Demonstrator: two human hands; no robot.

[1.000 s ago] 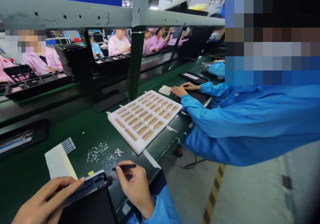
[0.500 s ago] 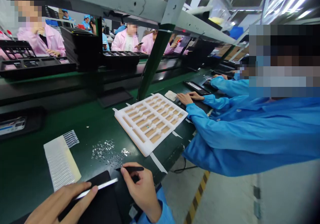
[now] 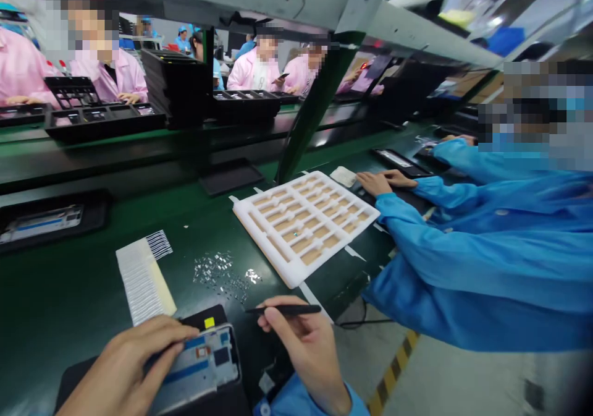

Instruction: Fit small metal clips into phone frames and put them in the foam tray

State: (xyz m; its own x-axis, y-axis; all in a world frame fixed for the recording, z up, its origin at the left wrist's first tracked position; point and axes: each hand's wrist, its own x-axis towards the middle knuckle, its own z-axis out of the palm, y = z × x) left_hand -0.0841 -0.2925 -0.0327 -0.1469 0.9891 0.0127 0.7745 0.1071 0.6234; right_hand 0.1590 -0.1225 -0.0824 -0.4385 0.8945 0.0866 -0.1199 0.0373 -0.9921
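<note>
Phone mid-frame (image 3: 200,363) is the thing in play here, lying on a black mat (image 3: 74,382) at the near edge of the green conveyor belt (image 3: 69,267), silver with a blue stripe and a few small cutouts. Left hand (image 3: 125,366) has its fingers (image 3: 173,332) curled over the frame's left side, gripping it. Right hand (image 3: 308,354) sits just to the right of the frame, thumb and fingers pinched around slim black tweezers (image 3: 287,309), with the tip pointing left, close to a scatter of tiny metal bits (image 3: 217,274) on the belt. Yellow sticker (image 3: 209,322) sits on the mat right above the frame. Off to the left there's a white strip sheet (image 3: 141,277) with a barcode-looking fringe at its far end. Past the bits lies a white foam tray (image 3: 301,227) with tan pieces in its slots. On the right, a co-worker in a blue smock (image 3: 467,261) has both hands (image 3: 377,183) down on the bench next to a small white pad (image 3: 343,176). Across the line, people in pink smocks (image 3: 259,70) sit behind black trays (image 3: 102,116).
</note>
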